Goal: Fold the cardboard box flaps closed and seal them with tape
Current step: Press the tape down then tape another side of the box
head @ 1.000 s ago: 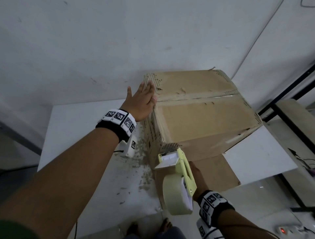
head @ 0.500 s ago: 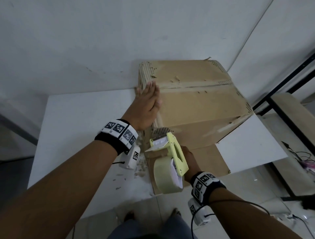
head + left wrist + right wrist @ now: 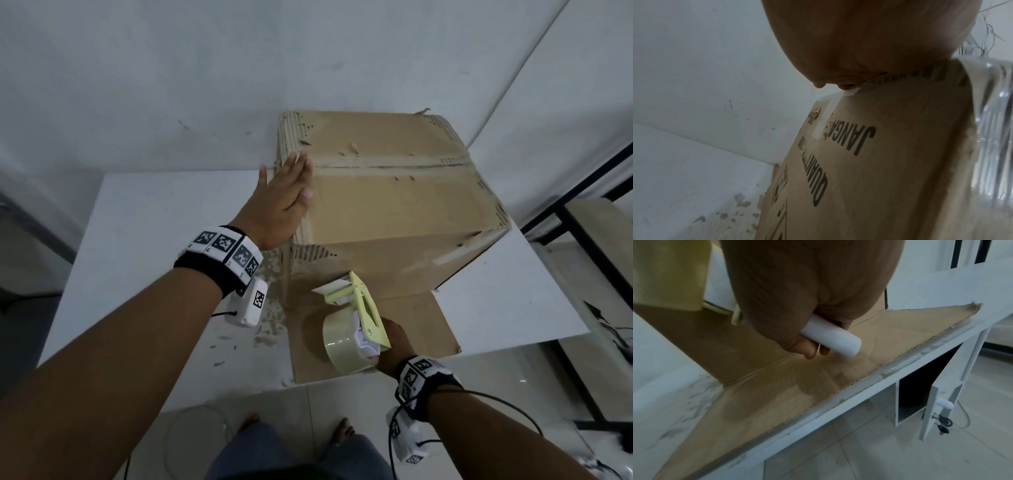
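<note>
Head view: my right hand [image 3: 390, 342], fist around the tape dispenser [image 3: 356, 322], sits nearer the cardboard box [image 3: 394, 212] seam — running left-right — than flat, pressing left hand [image 3: 284, 202].

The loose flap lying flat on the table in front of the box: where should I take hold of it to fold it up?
Grip the loose flap at its free front edge, coming from the table's near side. That edge overhangs the table slightly, so fingers could probably slip under; its crease joins the box at the far side. The right hand still holds the tape dispenser.
</note>
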